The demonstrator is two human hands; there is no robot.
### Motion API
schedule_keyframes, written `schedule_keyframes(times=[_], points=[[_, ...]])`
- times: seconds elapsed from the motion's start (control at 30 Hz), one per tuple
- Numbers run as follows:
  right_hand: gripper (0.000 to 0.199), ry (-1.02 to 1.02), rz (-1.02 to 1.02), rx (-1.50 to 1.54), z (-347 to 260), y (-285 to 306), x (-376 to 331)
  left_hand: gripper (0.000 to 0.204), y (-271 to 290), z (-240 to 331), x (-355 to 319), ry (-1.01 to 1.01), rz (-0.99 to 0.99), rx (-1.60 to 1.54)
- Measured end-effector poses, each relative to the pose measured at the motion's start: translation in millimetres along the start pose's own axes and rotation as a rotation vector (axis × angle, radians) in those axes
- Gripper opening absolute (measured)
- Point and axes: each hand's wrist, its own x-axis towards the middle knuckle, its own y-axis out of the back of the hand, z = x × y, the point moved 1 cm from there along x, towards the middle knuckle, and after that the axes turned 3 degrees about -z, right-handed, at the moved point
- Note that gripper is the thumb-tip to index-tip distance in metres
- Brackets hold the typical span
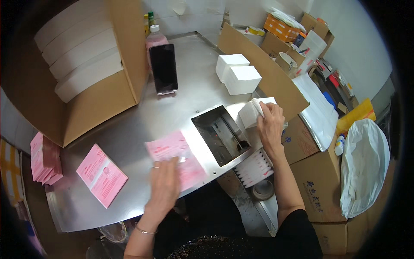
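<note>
My left hand is blurred by motion, its fingers curled onto a pink printed plastic bag that is smeared as well, over the steel table's front part. At the right, my right hand grips the near side of a white stack of folded paper tissues, fingers on top and thumb at its side. This stack stands beside the rectangular opening in the table. Two more white tissue stacks stand farther back. A flat pile of pink bags lies left of my left hand.
A large open carton holding long white paper blocks stands at the back left. A phone leans against a bottle. More pink bags sit at the left edge. A cardboard flap and stacked cartons border the right side.
</note>
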Motion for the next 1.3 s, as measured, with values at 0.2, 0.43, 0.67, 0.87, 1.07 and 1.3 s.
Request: schedule_keyframes(times=[0.2, 0.43, 0.67, 0.87, 1.07, 1.3], points=[[0.042, 0.612, -0.138, 0.466, -145, 21, -76, 0.06, 2, 7, 1, -0.147, -0.012, -0.069], [0.038, 0.5, -0.655, 0.378, -186, -8, -20, 0.074, -6, 26, 12, -0.009, -0.002, 0.096], [0.025, 0.222, -0.092, 0.128, -87, 17, -10, 0.051, 7, 8, 6, -0.024, -0.044, 0.342], [0.014, -0.072, -0.128, -0.105, -9, -9, -7, 0.056, 0, 23, 14, -0.002, -0.127, 0.318], [0.012, -0.12, -0.17, 0.024, 2, -8, -1, 0.048, 6, 19, 23, -0.116, -0.075, 0.365], [0.041, 0.216, -0.011, 0.261, -62, -9, -30, 0.05, 5, 22, 9, 0.045, -0.351, -0.036]])
